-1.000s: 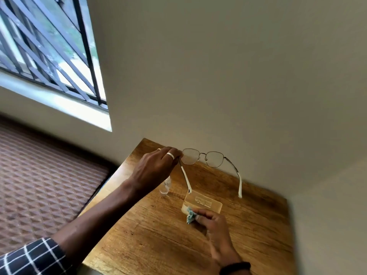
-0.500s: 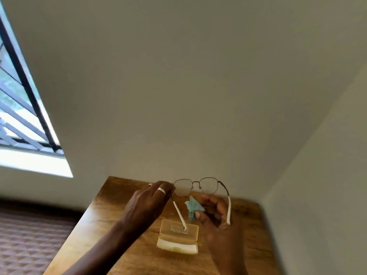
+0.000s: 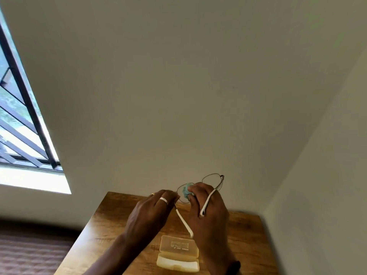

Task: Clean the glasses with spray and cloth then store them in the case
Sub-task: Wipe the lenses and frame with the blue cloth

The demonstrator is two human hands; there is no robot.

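Fingers (image 3: 169,196) of the left hand (image 3: 151,213) pinched the glasses (image 3: 211,181) at the hinge. The right hand (image 3: 208,215) pinched the cloth (image 3: 186,191) around one lens, above the table (image 3: 248,235) and the open case (image 3: 178,253). The thin wire frame looked light and fragile, so holding it by the hinge or temple seemed safest.

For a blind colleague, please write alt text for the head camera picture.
A person's left hand holds thin-framed glasses by one corner while the right hand presses a small teal cloth on one lens. Below them, an open pale case lies on a wooden table.
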